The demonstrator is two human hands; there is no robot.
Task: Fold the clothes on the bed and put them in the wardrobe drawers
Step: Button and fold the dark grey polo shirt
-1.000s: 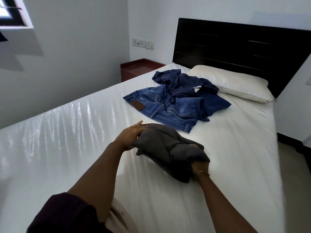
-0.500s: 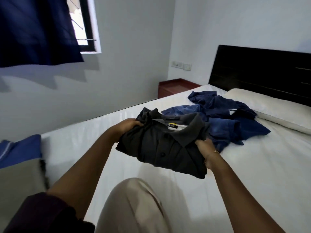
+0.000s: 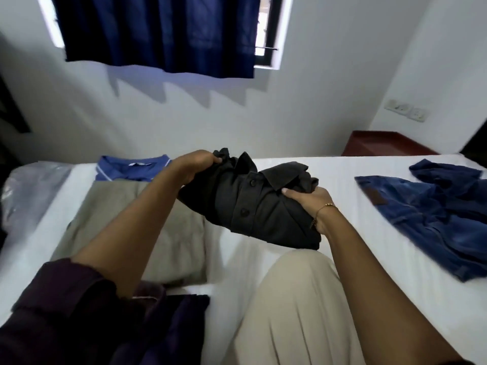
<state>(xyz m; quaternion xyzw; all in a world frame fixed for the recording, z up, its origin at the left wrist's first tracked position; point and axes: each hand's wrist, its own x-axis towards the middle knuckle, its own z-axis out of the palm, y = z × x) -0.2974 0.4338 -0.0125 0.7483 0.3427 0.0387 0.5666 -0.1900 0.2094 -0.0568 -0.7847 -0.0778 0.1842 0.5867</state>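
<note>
- I see the left hand [image 3: 196, 164] and right hand [image 3: 311, 204] each clenched on an end of the folded dark shirt [image 3: 253, 206].
- Shirt held above the white bed [image 3: 329, 169], between the folded pile [image 3: 137, 212] and jeans [image 3: 432, 217].

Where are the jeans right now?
The jeans lie unfolded on the white bed at the right of the head view, beside the right hand, which holds the dark shirt.
</note>
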